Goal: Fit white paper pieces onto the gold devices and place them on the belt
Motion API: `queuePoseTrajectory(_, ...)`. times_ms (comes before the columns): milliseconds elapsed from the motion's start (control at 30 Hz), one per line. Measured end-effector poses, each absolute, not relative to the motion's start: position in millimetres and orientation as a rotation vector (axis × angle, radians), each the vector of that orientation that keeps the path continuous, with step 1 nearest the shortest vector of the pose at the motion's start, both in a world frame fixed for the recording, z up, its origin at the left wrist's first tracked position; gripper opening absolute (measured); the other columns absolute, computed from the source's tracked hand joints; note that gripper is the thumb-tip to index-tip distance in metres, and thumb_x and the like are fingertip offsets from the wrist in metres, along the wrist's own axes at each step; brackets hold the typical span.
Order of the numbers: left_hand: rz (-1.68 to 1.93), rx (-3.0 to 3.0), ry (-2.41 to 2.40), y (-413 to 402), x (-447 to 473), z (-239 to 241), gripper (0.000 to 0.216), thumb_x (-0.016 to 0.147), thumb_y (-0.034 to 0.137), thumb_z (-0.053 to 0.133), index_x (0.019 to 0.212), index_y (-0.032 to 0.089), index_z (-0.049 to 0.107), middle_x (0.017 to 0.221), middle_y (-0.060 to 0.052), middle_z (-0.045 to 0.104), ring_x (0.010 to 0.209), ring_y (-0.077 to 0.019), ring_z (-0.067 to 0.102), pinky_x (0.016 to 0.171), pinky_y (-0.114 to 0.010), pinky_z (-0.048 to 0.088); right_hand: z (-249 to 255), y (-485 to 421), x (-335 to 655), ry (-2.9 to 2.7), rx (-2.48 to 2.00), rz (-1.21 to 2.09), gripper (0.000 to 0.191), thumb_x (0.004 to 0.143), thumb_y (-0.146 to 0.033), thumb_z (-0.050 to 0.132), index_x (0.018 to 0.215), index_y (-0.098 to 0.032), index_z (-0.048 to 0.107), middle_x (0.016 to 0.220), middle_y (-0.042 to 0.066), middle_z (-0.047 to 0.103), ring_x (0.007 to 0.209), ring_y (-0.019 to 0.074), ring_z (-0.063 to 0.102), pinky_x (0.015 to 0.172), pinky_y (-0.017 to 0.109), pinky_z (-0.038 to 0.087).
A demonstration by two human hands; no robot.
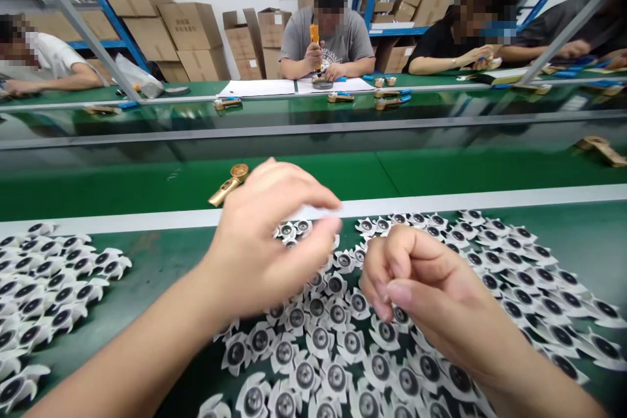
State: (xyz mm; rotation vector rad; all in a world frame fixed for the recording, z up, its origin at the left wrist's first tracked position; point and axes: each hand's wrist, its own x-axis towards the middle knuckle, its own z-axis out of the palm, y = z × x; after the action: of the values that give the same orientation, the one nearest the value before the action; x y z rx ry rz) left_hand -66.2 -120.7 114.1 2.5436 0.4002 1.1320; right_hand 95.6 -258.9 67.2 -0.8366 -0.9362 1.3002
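My left hand (272, 235) is raised over the workbench, blurred by motion. Its fingers arch forward, with a gap between thumb and fingertips; no held thing shows clearly there. To its right, my right hand (424, 281) has curled fingers with the thumb pressed against them. Whatever it may hold is hidden. Beneath both hands lie many small white fan impellers (321, 338) with dark round hubs, spread close together on the green bench. Some are covered by my hands and forearms.
More impellers (49, 268) lie at the left. Beyond the white rail (161, 217), a gold handheld-fan casing (228, 186) rests on the green belt (343, 173); another casing (601, 150) is at far right. Across the line sit several people, one holding a yellow electric screwdriver (315, 46).
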Motion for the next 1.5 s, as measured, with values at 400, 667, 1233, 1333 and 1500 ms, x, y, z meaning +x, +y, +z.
queuePoseTrajectory(400, 0.911, 2.762, 0.214, -162.8, -68.3, 119.0, 0.006, 0.084, 0.022, 0.063, 0.081, 0.026, 0.067, 0.079, 0.010, 0.065, 0.087, -0.0118, 0.058, 0.116, -0.048, 0.025, 70.7, -256.7, 90.8, -0.938, -0.893, 1.255, 0.023, 0.086, 0.000, 0.056, 0.076, -0.020, 0.051, 0.074, -0.006, 0.054, 0.067, 0.0063, 0.048, 0.060, 0.011, 0.041)
queuePoseTrajectory(667, 0.989, 2.903, 0.332, -172.4, -64.4, 119.4, 0.016, 0.077, 0.013, 0.059, 0.065, 0.024, 0.062, 0.068, 0.010, 0.063, 0.085, -0.0132, 0.058, 0.116, -0.048, 0.021, 71.0, -256.9, 91.7, -1.044, -1.054, 1.142, 0.020, 0.084, -0.003, 0.057, 0.076, -0.021, 0.051, 0.073, -0.005, 0.052, 0.064, 0.0069, 0.046, 0.054, 0.013, 0.038)
queuePoseTrajectory(1233, 0.952, 2.944, 0.313, -175.5, -60.7, 115.1, 0.026, 0.081, 0.008, 0.044, 0.058, 0.019, 0.049, 0.059, 0.008, 0.047, 0.072, -0.0105, 0.055, 0.115, -0.048, 0.026, 67.7, -254.1, 91.1, -1.223, -1.194, 0.986, 0.016, 0.086, -0.010, 0.055, 0.077, -0.022, 0.049, 0.073, -0.005, 0.052, 0.066, 0.0098, 0.048, 0.059, 0.018, 0.042)
queuePoseTrajectory(1333, 0.976, 2.930, 0.325, -175.7, -60.2, 113.8, 0.025, 0.080, 0.010, 0.043, 0.058, 0.020, 0.050, 0.059, 0.007, 0.048, 0.073, -0.0109, 0.056, 0.114, -0.047, 0.027, 68.6, -253.8, 89.5, -1.230, -1.180, 0.969, 0.016, 0.085, -0.009, 0.054, 0.077, -0.022, 0.049, 0.073, -0.006, 0.052, 0.065, 0.0084, 0.048, 0.059, 0.016, 0.042)
queuePoseTrajectory(1500, 0.988, 2.932, 0.319, -174.3, -61.2, 114.0, 0.024, 0.079, 0.009, 0.046, 0.058, 0.021, 0.050, 0.059, 0.008, 0.050, 0.073, -0.0118, 0.056, 0.112, -0.047, 0.030, 70.9, -253.4, 86.7, -1.238, -1.166, 0.947, 0.017, 0.082, -0.006, 0.056, 0.075, -0.020, 0.048, 0.071, -0.005, 0.051, 0.064, 0.0081, 0.048, 0.058, 0.016, 0.042)
